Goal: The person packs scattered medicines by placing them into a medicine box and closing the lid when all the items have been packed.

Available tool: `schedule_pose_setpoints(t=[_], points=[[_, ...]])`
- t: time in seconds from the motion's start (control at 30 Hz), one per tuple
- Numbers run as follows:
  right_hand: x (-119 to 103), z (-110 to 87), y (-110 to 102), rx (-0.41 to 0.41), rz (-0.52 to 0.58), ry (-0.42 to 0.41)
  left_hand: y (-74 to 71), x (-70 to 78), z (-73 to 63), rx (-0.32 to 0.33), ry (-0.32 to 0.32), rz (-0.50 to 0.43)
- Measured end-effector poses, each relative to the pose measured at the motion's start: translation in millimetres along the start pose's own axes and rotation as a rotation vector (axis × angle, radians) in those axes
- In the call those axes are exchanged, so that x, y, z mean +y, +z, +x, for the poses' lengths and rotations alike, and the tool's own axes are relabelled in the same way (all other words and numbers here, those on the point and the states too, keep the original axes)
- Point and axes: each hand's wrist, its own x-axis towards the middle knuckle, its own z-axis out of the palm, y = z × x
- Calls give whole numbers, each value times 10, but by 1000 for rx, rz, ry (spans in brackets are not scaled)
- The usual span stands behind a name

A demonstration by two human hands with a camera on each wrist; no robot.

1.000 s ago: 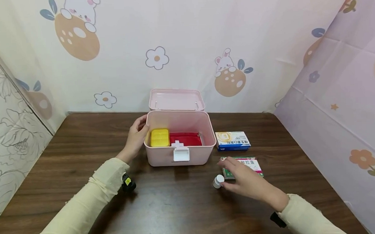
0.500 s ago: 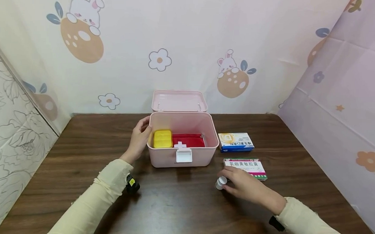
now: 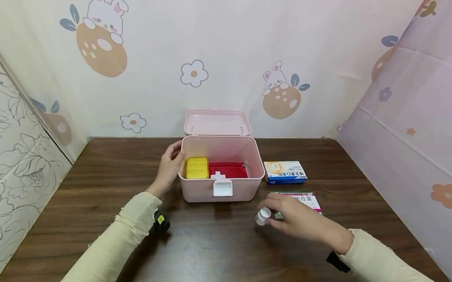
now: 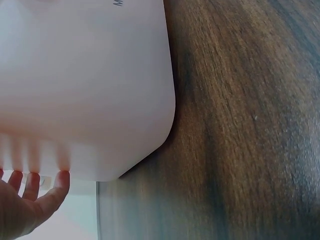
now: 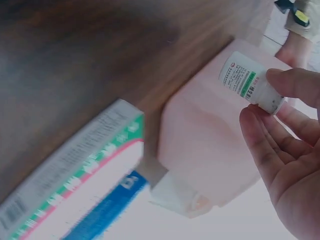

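Note:
In the head view a pink medicine box (image 3: 222, 191) stands with its lid (image 3: 218, 124) tipped back. It holds a yellow case (image 3: 197, 168) on the left and a red zippered pouch (image 3: 232, 170) with a white cross. My left hand (image 3: 169, 168) rests against the box's left side; its fingertips (image 4: 61, 180) touch the outer wall in the left wrist view. My right hand (image 3: 297, 219) pinches a small white pill bottle (image 5: 247, 82) between thumb and fingers. The bottle tilts, its cap (image 3: 265, 213) facing up, to the right of the box's front.
A green, white and pink capsule carton (image 3: 306, 201) lies partly behind my right hand. Farther back, a blue and white vitamin D carton (image 3: 285, 172) lies right of the box. The brown wooden table (image 3: 200, 258) meets a patterned curtain (image 3: 222, 41) behind.
My right hand has closed around the pill bottle and shifted it slightly left and away from me. My left hand stays at the box. The head view has shifted a little.

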Motion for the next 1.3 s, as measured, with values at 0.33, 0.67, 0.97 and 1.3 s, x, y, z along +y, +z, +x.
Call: schedule_pose_setpoints(t=[0.33,0.67,0.97,1.3], points=[[-161,259,-347,-32,-24,-44,-3,-11,4,-3,3,-25],[-210,582,-672,-8,-52,-45,-12,-25,4,-4,-2,-6],[-242,897,-848,3,-85,-30,-6,-27,9,-8,3,-22],[-60,1508,-856,-9,-65,11,-12,-41,5,-3,6,-31]])
